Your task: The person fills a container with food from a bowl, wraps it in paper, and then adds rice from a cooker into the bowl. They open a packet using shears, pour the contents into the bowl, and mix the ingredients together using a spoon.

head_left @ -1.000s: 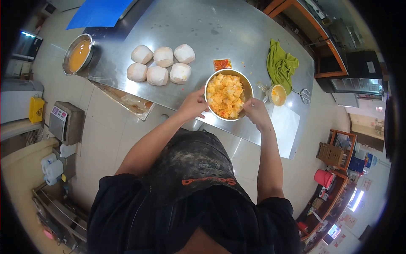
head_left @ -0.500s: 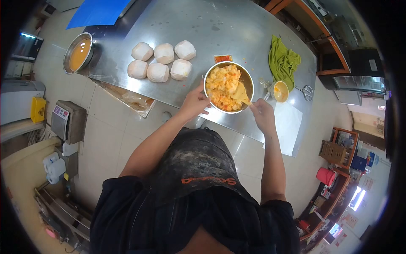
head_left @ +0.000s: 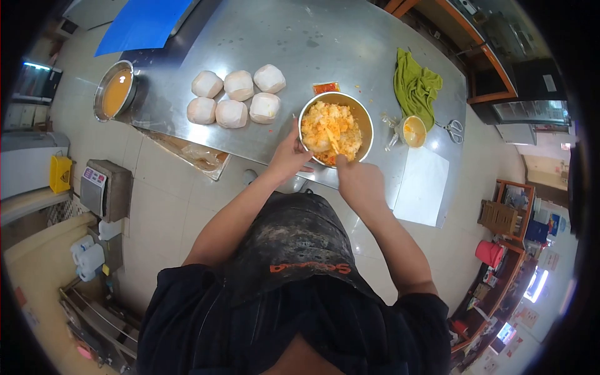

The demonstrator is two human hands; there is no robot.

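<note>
A round metal bowl (head_left: 370,128) stands near the front edge of the steel table and holds a crumbly yellow-orange food mixture (head_left: 328,119). My left hand (head_left: 289,156) grips the bowl's left side, thumb near the rim. In my closed right hand (head_left: 362,182), at the bowl's front right, is the handle of a pale yellow spatula (head_left: 333,142). Its blade is tilted edge-on and partly sunk in the mixture. Just behind the bowl lies a small red-orange packet (head_left: 325,88).
Several pale, floury round pieces (head_left: 238,85) sit in two rows on the steel table (head_left: 281,25). At left is a bowl of orange-brown liquid (head_left: 117,94). A green cloth (head_left: 414,87), small cup (head_left: 414,131), scissors (head_left: 455,130) and white sheet (head_left: 422,187) lie right.
My right hand has moved left and toward me, to the bowl's front. The spatula has turned from blade-flat to edge-on within the mixture. My left hand stays on the bowl.
</note>
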